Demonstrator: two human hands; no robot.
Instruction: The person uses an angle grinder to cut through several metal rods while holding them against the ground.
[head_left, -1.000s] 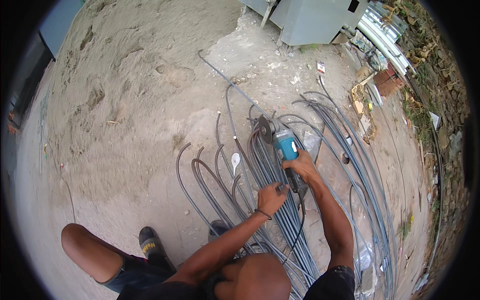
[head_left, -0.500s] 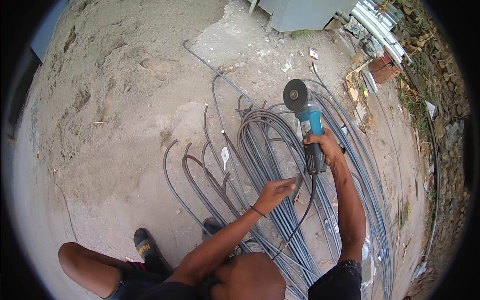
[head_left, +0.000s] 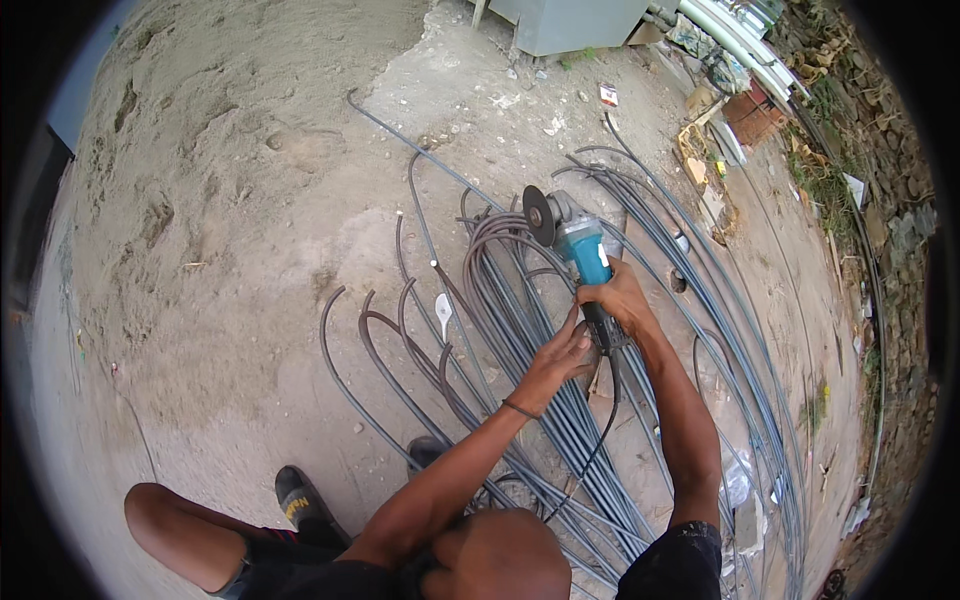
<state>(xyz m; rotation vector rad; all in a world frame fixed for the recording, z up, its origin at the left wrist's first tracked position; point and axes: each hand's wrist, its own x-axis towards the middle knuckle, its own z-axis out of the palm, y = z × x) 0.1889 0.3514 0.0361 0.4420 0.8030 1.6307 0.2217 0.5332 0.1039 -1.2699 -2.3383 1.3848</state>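
because the teal-and-black electric angle grinder (head_left: 593, 262) is a hard, rigid tool with a metal head, it is likely fairly heavy and inclined to tip toward its disc end. the slim black rear handle (head_left: 604, 335) and the teal barrel look like the secure places to hold, with every finger kept away from the thin, dark round disc (head_left: 539, 213), which could probably chip under a sideways knock. the plastic may turn a little slippery with dust or sweat. the grinder lies in the grasp of the right hand (head_left: 622, 300), whose fingers are wrapped around the body where teal meets black. the left hand (head_left: 558, 362) has its fingers stretched out and slightly apart beside the rear handle; whether they touch it cannot be told. the body is teal with a pale label, the head silvery grey, and the disc, set edgewise, sits up and to the left of the right fingers. a flexible black power cord (head_left: 610, 420) trails below them from the handle's end. under the left fingers runs a bundle of long grey steel rods (head_left: 565, 420) with brownish hooked ends.
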